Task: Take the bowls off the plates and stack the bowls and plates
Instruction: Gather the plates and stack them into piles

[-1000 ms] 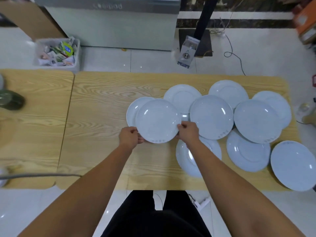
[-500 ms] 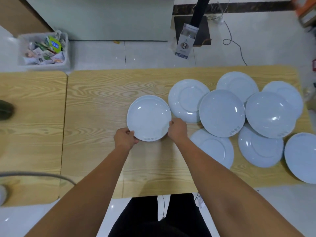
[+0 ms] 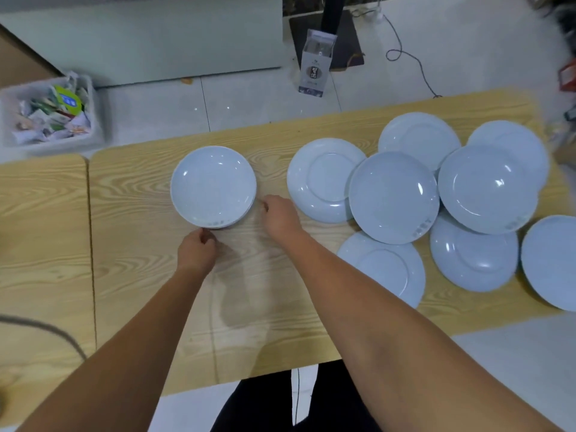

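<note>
Hands [image 3: 197, 250] [image 3: 280, 215] rest empty, grip loose, beside one stack [image 3: 213, 187]; eight dishes [image 3: 393, 197] lie right.

all the plates [image 3: 325, 179] and the bowl [image 3: 213, 185] are pale bluish white with tiny grey print near the rim, sitting on a light wood-grain table [image 3: 134, 232], white floor tiles [image 3: 255, 98], black trousers [image 3: 268, 400].

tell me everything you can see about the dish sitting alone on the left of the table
The lone dish is round, pale blue-white and glossy, like glazed ceramic. It sits upright and level on the wooden table, apart from the other dishes. Faint grey marks edge its near rim, where a second rim seems to show beneath. Neither hand clearly touches it.
</note>
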